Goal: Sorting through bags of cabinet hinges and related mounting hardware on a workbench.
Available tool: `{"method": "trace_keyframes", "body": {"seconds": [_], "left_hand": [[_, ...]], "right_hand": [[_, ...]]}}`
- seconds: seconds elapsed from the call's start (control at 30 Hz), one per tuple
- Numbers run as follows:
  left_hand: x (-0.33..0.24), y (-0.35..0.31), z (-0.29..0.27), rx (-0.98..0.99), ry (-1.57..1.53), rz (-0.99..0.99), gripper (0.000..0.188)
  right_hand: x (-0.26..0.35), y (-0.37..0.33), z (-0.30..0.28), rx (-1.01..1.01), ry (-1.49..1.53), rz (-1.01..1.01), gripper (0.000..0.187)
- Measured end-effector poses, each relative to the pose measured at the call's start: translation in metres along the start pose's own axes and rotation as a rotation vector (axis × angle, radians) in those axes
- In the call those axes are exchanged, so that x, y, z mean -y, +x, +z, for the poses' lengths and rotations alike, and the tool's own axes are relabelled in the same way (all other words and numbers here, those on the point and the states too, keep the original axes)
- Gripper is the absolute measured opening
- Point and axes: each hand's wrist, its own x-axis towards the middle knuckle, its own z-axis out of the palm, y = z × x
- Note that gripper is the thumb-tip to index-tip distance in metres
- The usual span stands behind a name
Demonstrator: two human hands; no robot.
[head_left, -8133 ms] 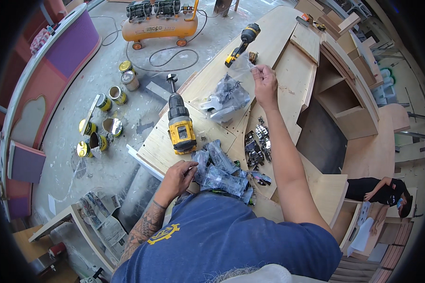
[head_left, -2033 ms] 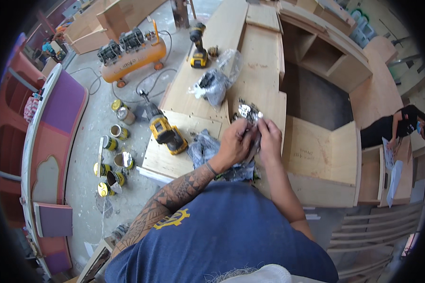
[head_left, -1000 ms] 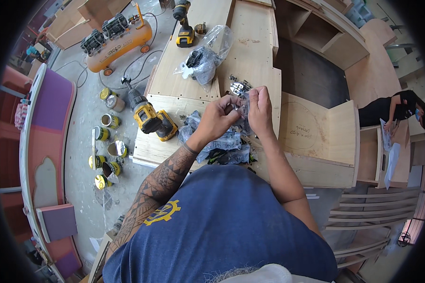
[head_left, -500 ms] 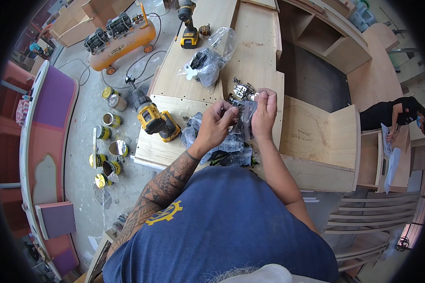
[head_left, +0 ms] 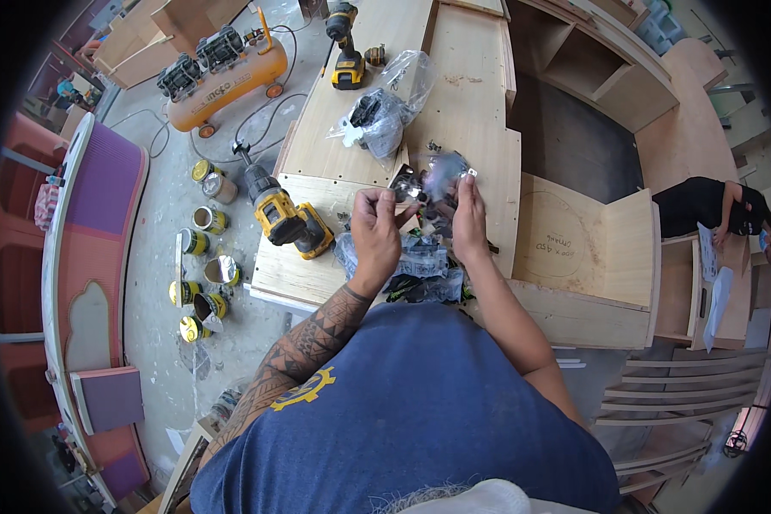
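Hands raised together over plywood bench (head_left: pixel 467 111). Left hand (head_left: pixel 375 233) pinches metal hinge (head_left: pixel 405 183); right hand (head_left: pixel 469 214) grips small clear bag (head_left: pixel 447 167) just beside it — likely unpacking hardware. Next move calls for freeing hinge without spilling bag's contents.

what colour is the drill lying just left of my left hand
Yellow and black, the drill shows clearly in the head view.

Both hands, left (head_left: pixel 375 233) and right (head_left: pixel 469 219), raised close together (fingers pinched).
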Motion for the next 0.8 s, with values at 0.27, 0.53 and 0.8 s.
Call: {"method": "trace_keyframes", "body": {"seconds": [0.27, 0.53, 0.8], "left_hand": [[-0.007, 0.018, -0.020, -0.115, 0.047, -0.095, 0.021], [-0.019, 0.045, -0.042, -0.103, 0.138, -0.037, 0.021], [-0.005, 0.048, -0.031, -0.187, -0.040, -0.207, 0.024]], "right_hand": [[0.010, -0.012, -0.032, 0.141, -0.587, -0.338, 0.053], [0.005, 0.002, -0.064, 0.135, -0.668, -0.193, 0.066], [0.047, -0.021, -0.025, 0.457, 0.479, 0.339, 0.046]]}}
